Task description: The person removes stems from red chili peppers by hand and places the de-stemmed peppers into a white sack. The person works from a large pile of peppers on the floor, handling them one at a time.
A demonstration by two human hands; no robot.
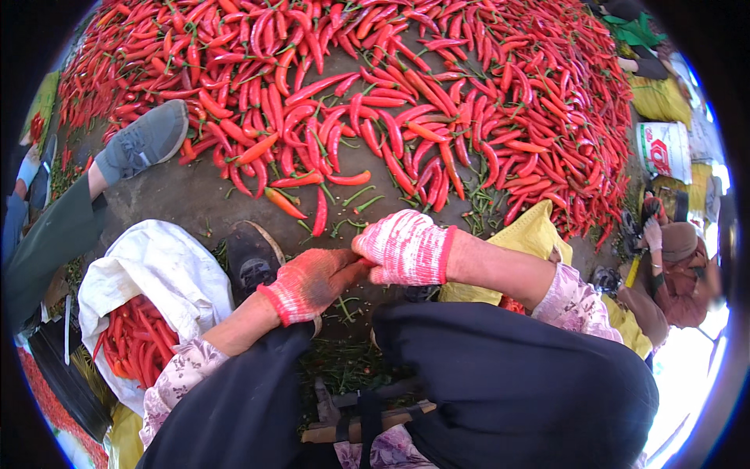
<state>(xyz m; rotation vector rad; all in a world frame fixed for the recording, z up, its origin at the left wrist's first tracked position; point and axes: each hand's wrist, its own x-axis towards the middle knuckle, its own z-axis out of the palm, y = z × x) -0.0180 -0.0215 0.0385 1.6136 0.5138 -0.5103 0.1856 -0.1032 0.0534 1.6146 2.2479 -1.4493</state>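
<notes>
My left hand (pixel 316 281), in a red and white knit glove with a dirty orange coating, meets my right hand between my knees. My right hand (pixel 404 246) wears a matching glove, its back showing white and red knit. A bit of red shows between the fingertips, likely a chili pepper; the fingers hide most of it, and which hand grips it is not plain. Beyond the hands spreads a large heap of red chili peppers (pixel 381 117) with green stems. Loose green stems (pixel 368 204) lie on the ground just past my fingers.
A white woven sack (pixel 170 264) with red peppers stands at my left, a yellow sack (pixel 521 240) at my right. Another person's leg and grey shoe (pixel 140 140) reach in from the left. A white bucket (pixel 664 151) and a crouching person (pixel 682 275) are at the right.
</notes>
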